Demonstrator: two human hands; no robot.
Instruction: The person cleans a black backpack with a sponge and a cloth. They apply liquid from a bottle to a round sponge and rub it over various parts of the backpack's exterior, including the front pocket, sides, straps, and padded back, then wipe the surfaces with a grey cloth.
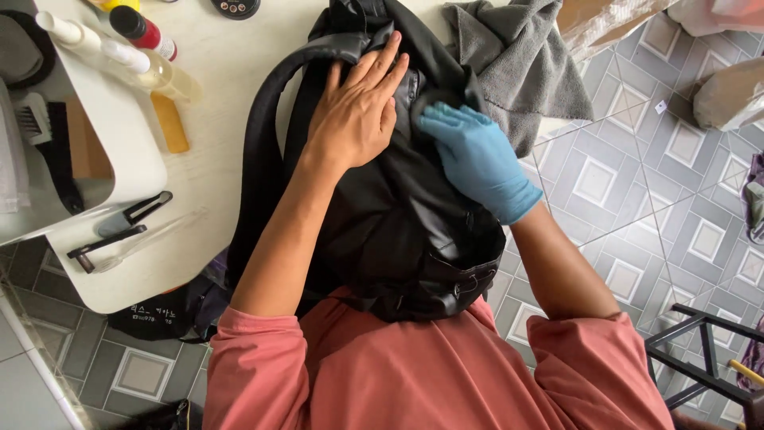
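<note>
Head view: black leather bag (382, 215) lies across the near edge of the white table (215, 87), reaching into the lap. Bare left hand (354, 115) lies flat on it, fingers spread; gloved right hand (477, 159) presses a dark pad (434, 99) beside it, grey cloth (517, 64) just beyond. Best to brace firmly and rub small, even patches.

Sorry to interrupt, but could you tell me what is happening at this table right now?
A person in a pink top has a black backpack lying on a pale table. The bare left hand lies flat on the bag, holding it down. The right hand, in a blue glove, presses a small dark pad against the bag's upper part. A grey cloth lies beside the bag, and bottles and brushes sit at the table's left side.
</note>
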